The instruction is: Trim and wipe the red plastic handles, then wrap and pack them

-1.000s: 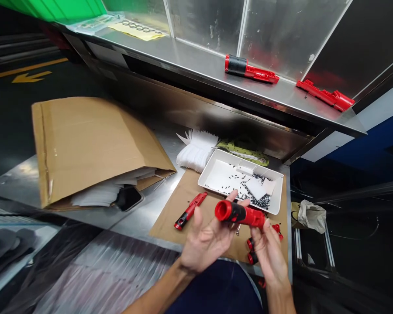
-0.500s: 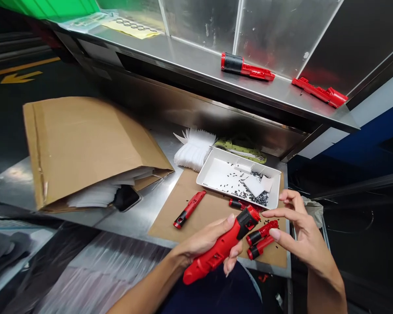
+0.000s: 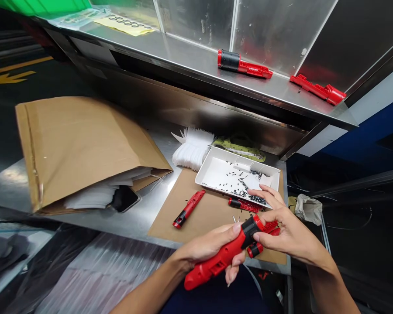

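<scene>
My left hand (image 3: 207,247) is closed round a red plastic tool body with a black collar (image 3: 223,257), held low over the table's front edge, its collar end pointing up and right. My right hand (image 3: 283,230) touches that collar end with thumb and fingertips pinched on it. Under the right hand lie small red and black parts (image 3: 256,249) on a brown cardboard sheet (image 3: 206,213). Just behind stands a white tray (image 3: 216,172) strewn with tiny black screws.
A red half shell (image 3: 189,209) and another red part (image 3: 244,204) lie on the cardboard. A large brown envelope (image 3: 81,144) with white sheets lies at left, a white stack (image 3: 191,150) behind. Two red tool pieces (image 3: 240,65) (image 3: 317,89) rest on the steel shelf above.
The left hand turned the red tool from level to slanting, its tail down and left. The right hand let go, opened beside it, then came back onto the collar end.
</scene>
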A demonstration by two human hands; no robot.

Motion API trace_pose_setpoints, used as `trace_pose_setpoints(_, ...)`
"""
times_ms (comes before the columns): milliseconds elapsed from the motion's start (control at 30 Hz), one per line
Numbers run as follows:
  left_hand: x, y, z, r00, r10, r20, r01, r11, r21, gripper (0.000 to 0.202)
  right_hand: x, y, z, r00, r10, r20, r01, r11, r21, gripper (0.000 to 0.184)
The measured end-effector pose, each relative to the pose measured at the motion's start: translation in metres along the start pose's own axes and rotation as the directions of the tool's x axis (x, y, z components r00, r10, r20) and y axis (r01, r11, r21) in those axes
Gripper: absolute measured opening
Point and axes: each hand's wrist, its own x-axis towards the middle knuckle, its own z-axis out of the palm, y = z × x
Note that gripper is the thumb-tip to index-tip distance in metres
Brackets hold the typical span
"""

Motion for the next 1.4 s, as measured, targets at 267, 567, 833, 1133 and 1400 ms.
trace_pose_setpoints(267,0.004,-0.005,0.001,0.999,-0.016,-0.029,0.015,0.999,-0.037,0.057,-0.001,0.008,-0.001,0.999,0.009,0.051,-0.012,0.998,0.063,0.008)
trace_pose_setpoints(567,0.006,-0.008,0.005,0.998,0.020,-0.061,-0.023,0.999,-0.046,0.055,-0.003,0.012,0.005,0.999,0.022,0.022,-0.026,0.985,0.173,0.009)
trace_pose_setpoints(833,0.006,-0.010,0.008,0.995,0.017,-0.103,-0.024,0.998,-0.065,0.047,-0.006,0.009,0.008,0.997,0.074,0.035,-0.078,0.988,0.133,0.013)
trace_pose_setpoints(1133,0.010,-0.013,0.004,0.989,0.045,-0.140,-0.050,0.998,-0.030,0.048,0.000,0.002,0.013,0.994,0.096,-0.045,-0.095,0.995,0.026,0.010)
trace_pose_setpoints(1400,0.017,-0.015,-0.010,0.984,0.074,-0.160,-0.080,0.996,-0.032,0.055,-0.009,0.006,0.005,0.987,0.066,-0.145,-0.094,0.976,-0.197,0.011)
